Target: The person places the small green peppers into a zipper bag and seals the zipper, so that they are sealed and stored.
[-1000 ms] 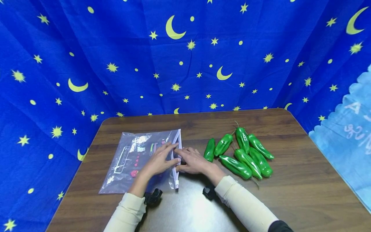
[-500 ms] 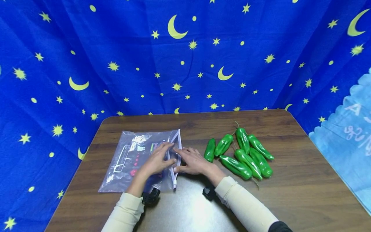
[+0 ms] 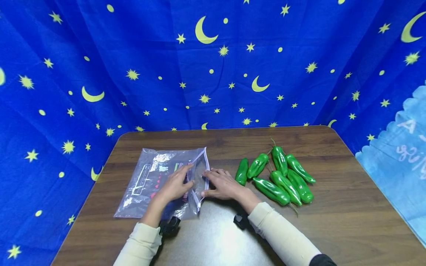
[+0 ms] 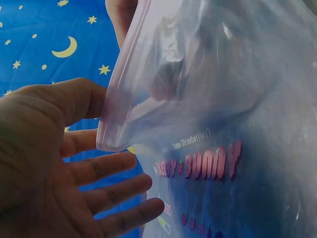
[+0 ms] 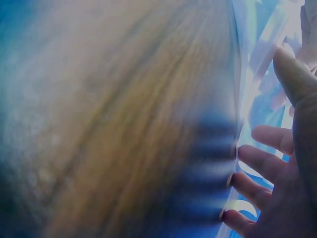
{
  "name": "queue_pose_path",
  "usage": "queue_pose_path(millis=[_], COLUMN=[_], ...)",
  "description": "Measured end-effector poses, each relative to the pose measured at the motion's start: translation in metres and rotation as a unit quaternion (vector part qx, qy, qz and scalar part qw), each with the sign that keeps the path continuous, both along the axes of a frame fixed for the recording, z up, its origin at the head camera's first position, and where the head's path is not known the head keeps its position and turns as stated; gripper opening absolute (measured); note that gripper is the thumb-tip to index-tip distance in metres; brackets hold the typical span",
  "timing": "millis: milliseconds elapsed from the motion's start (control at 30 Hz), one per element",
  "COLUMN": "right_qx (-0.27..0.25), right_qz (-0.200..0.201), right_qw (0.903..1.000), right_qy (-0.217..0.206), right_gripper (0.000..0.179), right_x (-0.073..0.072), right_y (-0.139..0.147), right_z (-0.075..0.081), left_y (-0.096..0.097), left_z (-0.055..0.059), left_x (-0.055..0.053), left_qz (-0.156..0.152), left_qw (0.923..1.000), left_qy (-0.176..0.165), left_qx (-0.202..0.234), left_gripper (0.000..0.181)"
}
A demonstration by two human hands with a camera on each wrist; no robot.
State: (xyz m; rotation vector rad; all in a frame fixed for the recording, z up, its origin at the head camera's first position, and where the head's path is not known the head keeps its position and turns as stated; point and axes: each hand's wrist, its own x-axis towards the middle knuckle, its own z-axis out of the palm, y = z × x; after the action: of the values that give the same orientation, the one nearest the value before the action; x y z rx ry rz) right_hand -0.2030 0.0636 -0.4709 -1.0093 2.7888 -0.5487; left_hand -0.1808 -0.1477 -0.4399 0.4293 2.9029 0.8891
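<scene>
A clear plastic zip bag with pink and white print lies flat on the table, its mouth facing right and spread apart. My left hand pinches the left lip of the mouth between thumb and index finger; in the left wrist view the bag's edge sits between them, while the other fingers stay extended. On the opposite lip, my right hand holds the rim with its thumb and fingers, which appear partly through the plastic in the right wrist view. Several glossy green peppers lie right of my right hand.
The brown wooden table carries the bag on the left and the pepper group on the right. One pepper lies close to my right hand. A blue curtain with moons and stars hangs behind the table.
My left hand has moved slightly left, drawing its lip of the zip bag away from the right one. The mouth gapes wider. The peppers have stayed put.
</scene>
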Motion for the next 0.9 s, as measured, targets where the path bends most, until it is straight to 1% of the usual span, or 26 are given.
queue_pose_path(millis=[200, 400, 500, 767, 900], right_qx=[0.003, 0.006, 0.006, 0.011, 0.001], right_qz=[0.003, 0.0, 0.001, 0.003, 0.006], right_qw=[1.0, 1.0, 1.0, 0.9999, 0.9995], right_qy=[0.001, 0.0, 0.001, 0.011, 0.03], right_gripper=[0.072, 0.072, 0.072, 0.075, 0.077], right_x=[0.0002, 0.0009, 0.0013, 0.0032, 0.0047], right_y=[0.002, 0.003, 0.0033, 0.0029, 0.0026], right_z=[0.0004, 0.0011, 0.002, 0.0051, 0.0049], left_y=[-0.0039, -0.0049, -0.005, -0.0031, -0.0018], left_z=[-0.0005, 0.0019, 0.0012, -0.0038, -0.0069], left_x=[0.0018, 0.0043, 0.0048, 0.0049, 0.0046], left_qz=[0.004, 0.009, 0.007, 0.013, 0.016], left_qw=[0.9998, 0.9997, 0.9995, 0.9971, 0.9954], left_qy=[0.02, 0.021, 0.032, 0.064, 0.076], left_qx=[-0.007, 0.0, 0.003, 0.039, 0.056], left_gripper=[0.06, 0.061, 0.062, 0.063, 0.063])
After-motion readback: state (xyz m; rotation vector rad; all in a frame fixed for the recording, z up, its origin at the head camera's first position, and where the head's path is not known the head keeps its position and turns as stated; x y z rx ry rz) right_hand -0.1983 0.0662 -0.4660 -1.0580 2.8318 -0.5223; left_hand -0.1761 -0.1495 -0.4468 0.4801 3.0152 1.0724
